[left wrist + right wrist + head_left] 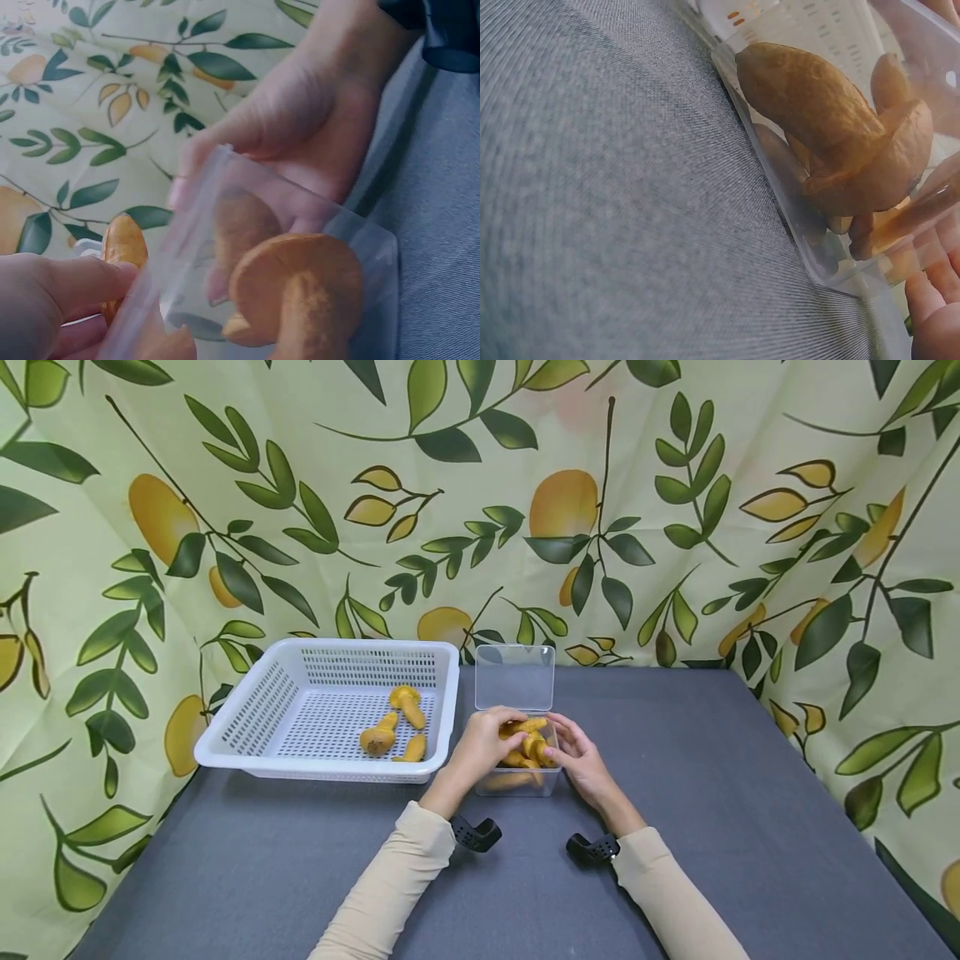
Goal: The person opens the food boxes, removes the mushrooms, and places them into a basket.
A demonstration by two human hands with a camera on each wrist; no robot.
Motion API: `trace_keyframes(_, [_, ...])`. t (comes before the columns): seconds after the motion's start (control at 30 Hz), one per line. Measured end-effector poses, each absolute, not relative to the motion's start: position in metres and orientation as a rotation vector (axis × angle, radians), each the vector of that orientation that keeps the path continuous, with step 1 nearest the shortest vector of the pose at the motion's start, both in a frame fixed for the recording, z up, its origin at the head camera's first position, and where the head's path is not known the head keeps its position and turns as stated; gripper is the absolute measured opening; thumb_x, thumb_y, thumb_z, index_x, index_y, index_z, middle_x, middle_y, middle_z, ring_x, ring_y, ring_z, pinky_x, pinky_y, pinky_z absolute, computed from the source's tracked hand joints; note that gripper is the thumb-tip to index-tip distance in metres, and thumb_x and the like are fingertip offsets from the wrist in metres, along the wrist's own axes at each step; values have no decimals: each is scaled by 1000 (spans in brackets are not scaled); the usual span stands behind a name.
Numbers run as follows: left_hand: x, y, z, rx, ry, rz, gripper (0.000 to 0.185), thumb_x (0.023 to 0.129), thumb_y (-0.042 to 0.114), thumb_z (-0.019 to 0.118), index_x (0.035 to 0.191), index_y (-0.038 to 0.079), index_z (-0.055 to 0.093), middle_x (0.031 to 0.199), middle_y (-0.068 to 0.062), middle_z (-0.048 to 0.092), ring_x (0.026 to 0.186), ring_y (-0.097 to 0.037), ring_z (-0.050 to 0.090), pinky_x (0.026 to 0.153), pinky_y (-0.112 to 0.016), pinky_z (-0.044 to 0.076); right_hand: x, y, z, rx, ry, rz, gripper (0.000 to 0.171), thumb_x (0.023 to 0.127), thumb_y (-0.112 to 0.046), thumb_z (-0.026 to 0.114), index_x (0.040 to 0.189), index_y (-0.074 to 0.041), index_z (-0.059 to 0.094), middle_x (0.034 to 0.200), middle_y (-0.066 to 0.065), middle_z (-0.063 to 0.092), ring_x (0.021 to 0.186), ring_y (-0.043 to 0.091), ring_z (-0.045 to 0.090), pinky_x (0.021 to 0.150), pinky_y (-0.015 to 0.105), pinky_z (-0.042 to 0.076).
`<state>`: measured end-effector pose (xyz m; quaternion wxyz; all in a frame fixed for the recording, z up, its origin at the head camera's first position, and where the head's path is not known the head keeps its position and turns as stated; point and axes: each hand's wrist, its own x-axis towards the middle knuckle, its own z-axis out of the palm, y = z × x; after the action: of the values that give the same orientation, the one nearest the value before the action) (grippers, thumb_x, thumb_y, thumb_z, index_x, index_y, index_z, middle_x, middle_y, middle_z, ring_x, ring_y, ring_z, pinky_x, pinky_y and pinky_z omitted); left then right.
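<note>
A clear plastic box [525, 781] stands on the grey table with its lid [514, 677] hinged upright, and several orange toy mushrooms lie inside it. My left hand [504, 731] is at the box's left rim and pinches one mushroom [522, 725] over the opening. In the left wrist view that mushroom [124, 247] sits between my left fingertips [82, 289]. My right hand [566, 745] holds the box's right side, thumb on the rim [225, 161] and fingers against the wall. Through the box wall a big mushroom [817, 112] shows, with my right fingertips [937, 300] beside it.
A white slotted basket [247, 752] sits left of the box, close to it, holding three mushrooms [407, 704]. A leaf-and-lemon printed cloth [675, 527] hangs behind and on both sides. Bare grey tabletop [750, 793] stretches to the right and front.
</note>
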<state>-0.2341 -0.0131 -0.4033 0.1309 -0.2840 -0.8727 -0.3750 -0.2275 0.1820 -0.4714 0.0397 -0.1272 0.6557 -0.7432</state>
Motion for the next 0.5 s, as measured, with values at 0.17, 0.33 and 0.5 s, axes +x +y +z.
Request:
trace_keyframes(0.17, [-232, -18, -395, -797, -2481, -1170, 24, 86, 11, 72, 108, 3, 71, 107, -12, 73, 97, -23, 70, 86, -32, 60, -228, 182, -471, -452, 1973, -2304, 71, 90, -5, 62, 149, 4, 23, 130, -17, 49, 148, 41, 15, 101, 7, 42])
trace_keyframes(0.33, [-228, -21, -386, -801, -2446, -1211, 24, 86, 12, 71, 108, 3, 71, 107, -12, 73, 97, -23, 70, 85, -32, 60, -228, 182, -472, -479, 1998, -2295, 72, 92, -6, 61, 151, 1, 21, 147, 15, 42, 146, 34, 23, 103, 6, 41])
trace_keyframes(0.5, [-225, -25, -381, -797, -2417, -1255, 23, 85, 10, 72, 107, 2, 71, 106, -13, 73, 96, -23, 70, 84, -31, 60, -228, 182, -472, -466, 1999, -2288, 75, 92, -6, 61, 153, -1, 17, 153, 35, 22, 135, 7, 43, 101, 6, 43])
